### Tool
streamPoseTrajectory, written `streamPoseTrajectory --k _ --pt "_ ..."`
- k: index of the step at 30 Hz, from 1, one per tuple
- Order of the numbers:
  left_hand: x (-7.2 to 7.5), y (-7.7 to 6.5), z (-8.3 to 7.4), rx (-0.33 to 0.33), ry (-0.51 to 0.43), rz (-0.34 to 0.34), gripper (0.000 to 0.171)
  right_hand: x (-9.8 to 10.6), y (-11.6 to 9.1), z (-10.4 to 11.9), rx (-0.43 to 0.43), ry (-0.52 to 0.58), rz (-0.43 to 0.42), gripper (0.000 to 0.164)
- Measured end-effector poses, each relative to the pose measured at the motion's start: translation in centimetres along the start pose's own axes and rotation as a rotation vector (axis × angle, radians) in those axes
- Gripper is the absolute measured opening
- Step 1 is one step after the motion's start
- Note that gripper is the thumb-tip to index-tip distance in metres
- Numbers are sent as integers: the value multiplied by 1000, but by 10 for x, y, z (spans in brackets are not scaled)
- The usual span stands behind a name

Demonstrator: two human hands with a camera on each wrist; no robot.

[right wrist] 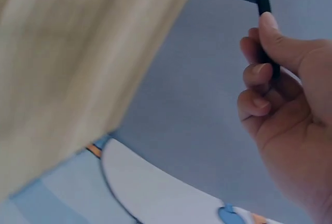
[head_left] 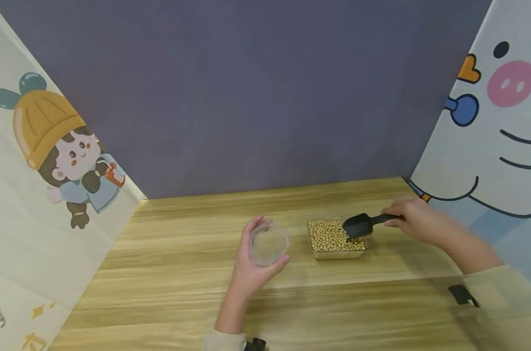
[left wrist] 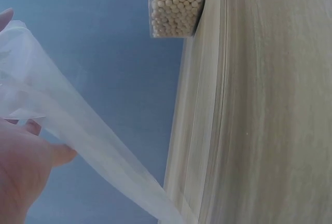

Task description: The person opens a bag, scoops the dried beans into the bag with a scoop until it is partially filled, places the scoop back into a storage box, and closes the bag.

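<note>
My left hand [head_left: 253,265] holds a translucent plastic bag [head_left: 270,243], fingers and thumb spread around its rounded mouth. In the left wrist view the bag [left wrist: 98,130] hangs down in a long taper. My right hand [head_left: 416,222] grips the handle of a black scoop [head_left: 358,226], thumb along the handle and fingers curled under it in the right wrist view. The scoop's head is over the right side of a clear rectangular container [head_left: 339,255] full of round yellowish beans [head_left: 328,236]. Whether beans lie in the scoop I cannot tell.
Container and hands are over a wood-grain table [head_left: 173,273]. A dark blue-grey panel [head_left: 256,97] rises at its back edge. Cartoon-printed panels stand on the left [head_left: 10,195] and the right [head_left: 506,161].
</note>
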State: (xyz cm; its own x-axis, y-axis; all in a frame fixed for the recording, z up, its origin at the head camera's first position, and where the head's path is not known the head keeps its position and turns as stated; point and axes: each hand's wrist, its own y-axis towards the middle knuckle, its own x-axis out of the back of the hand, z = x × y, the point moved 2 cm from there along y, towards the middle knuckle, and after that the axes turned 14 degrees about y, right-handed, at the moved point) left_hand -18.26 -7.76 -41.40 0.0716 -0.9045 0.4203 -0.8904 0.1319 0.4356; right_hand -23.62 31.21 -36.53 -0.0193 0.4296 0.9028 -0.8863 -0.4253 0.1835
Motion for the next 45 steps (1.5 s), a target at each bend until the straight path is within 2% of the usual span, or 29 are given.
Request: streamPoseTrajectory --k 6,14,17,26,31,37,41,45 --pt "1 -2 1 32 14 -7 98 -17 -5 -16 -70 130 -20 31" --pt "2 -3 -1 124 1 31 108 -38 0 -14 -83 209 5 32" --pt "2 -4 -2 132 -5 41 110 -43 4 -12 -87 230 14 34" --pt "2 -1 -2 130 8 41 110 -53 7 -11 -137 283 49 41" --pt "3 1 -3 113 29 34 109 -52 2 -16 -120 269 20 42" --pt "3 7 0 69 80 33 106 -51 -7 -27 -182 293 0 45" --pt "0 15 6 28 163 64 104 -50 -10 -32 -221 339 -3 47" --pt "-9 26 11 6 239 137 104 -46 -11 -31 -240 388 -8 50"
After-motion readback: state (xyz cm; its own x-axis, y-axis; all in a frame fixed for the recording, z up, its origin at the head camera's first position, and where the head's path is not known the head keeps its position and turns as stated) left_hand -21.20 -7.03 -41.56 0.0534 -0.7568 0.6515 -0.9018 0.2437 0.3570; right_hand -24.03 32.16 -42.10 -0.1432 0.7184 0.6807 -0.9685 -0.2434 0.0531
